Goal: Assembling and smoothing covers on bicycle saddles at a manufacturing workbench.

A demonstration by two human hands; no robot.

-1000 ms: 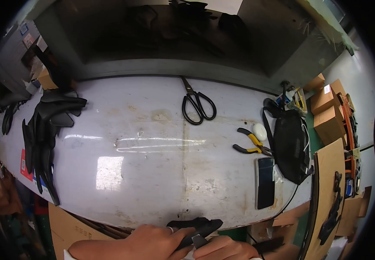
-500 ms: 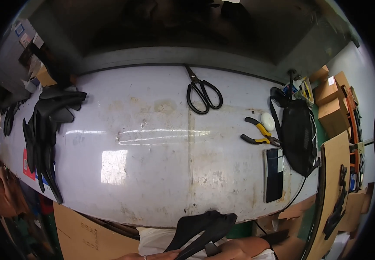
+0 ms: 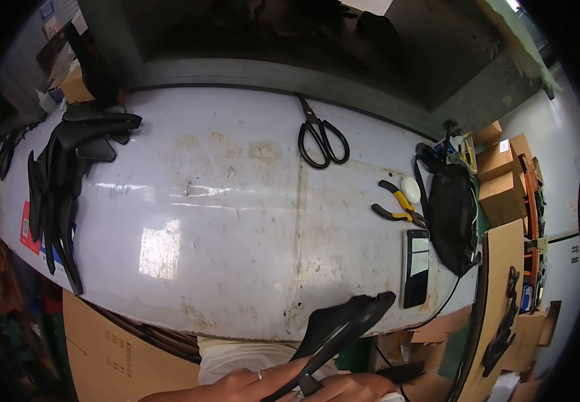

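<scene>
On the surface (image 3: 236, 268), yellow-and-black pliers (image 3: 400, 216) and a white oval object (image 3: 411, 190) are placed just beyond the phone (image 3: 416, 280), with a black pouch (image 3: 452, 218) beside it on the right. Scissors (image 3: 313, 125) are laid farther off to its left, and black parts (image 3: 59, 174) are heaped well to its left. The left hand (image 3: 246, 386) is closed along a long black part (image 3: 337, 331), tilted up toward the phone from the near left. By the right hand (image 3: 350, 388), curled closed, a small grey piece (image 3: 309, 384) is gripped against it. Both hands are held low, brought together.
</scene>
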